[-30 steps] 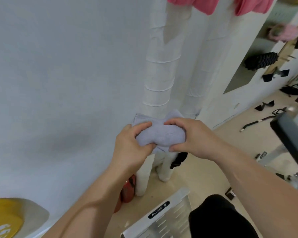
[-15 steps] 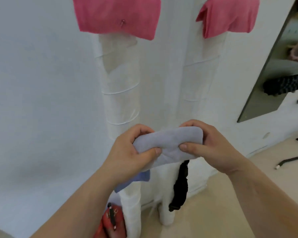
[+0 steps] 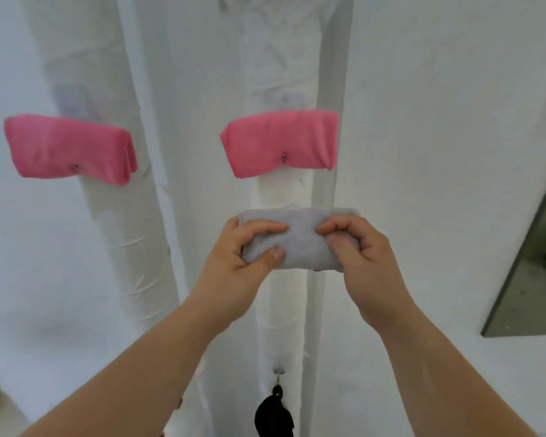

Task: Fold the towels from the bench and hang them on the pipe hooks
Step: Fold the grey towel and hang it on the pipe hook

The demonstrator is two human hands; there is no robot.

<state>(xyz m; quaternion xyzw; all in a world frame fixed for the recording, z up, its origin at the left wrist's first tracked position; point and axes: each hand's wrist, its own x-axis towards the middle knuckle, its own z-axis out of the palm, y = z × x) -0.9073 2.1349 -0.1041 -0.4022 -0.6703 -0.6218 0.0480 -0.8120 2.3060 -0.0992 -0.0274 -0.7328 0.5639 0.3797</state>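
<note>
Folded grey cloth towel (image 3: 300,244) in front of the white wrapped pipe (image 3: 281,192), below the folded pink towel (image 3: 281,141) hung on it; left hand (image 3: 243,260) and right hand (image 3: 360,257) each pinch one end.

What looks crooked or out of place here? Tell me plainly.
Nothing is spilled or damaged. The left pink towel hangs slightly askew, its top edge sloping down to the right; the right pink towel hangs nearly level. The grey towel is folded, gripped by the left hand and right hand.

Bright even light, soft blur, wide-angle bending
</note>
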